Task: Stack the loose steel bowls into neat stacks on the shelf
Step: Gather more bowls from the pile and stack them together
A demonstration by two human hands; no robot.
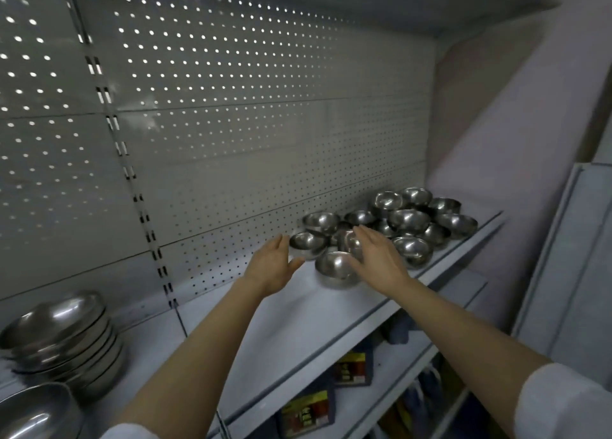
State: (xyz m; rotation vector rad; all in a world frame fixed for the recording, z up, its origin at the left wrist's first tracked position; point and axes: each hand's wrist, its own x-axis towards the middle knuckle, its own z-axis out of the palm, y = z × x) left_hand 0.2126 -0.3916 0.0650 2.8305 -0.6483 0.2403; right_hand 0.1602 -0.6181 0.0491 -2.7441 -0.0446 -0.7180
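Observation:
Several loose small steel bowls (pixel 409 221) lie in a heap on the white shelf (pixel 271 322), toward its right end. The nearest bowl (pixel 334 268) stands upright at the front of the heap, and another bowl (pixel 306 244) sits at its left. My left hand (pixel 273 266) reaches with straight fingers to the left side of that bowl. Over the middle of the heap my right hand (pixel 376 253) is stretched flat, its fingers above a tilted bowl. Neither hand holds anything.
A stack of larger steel bowls (pixel 63 339) stands at the shelf's left end, with one more big bowl (pixel 33 412) in front of it. A perforated back panel (pixel 231 124) rises behind. Lower shelves hold packaged goods (pixel 308 409).

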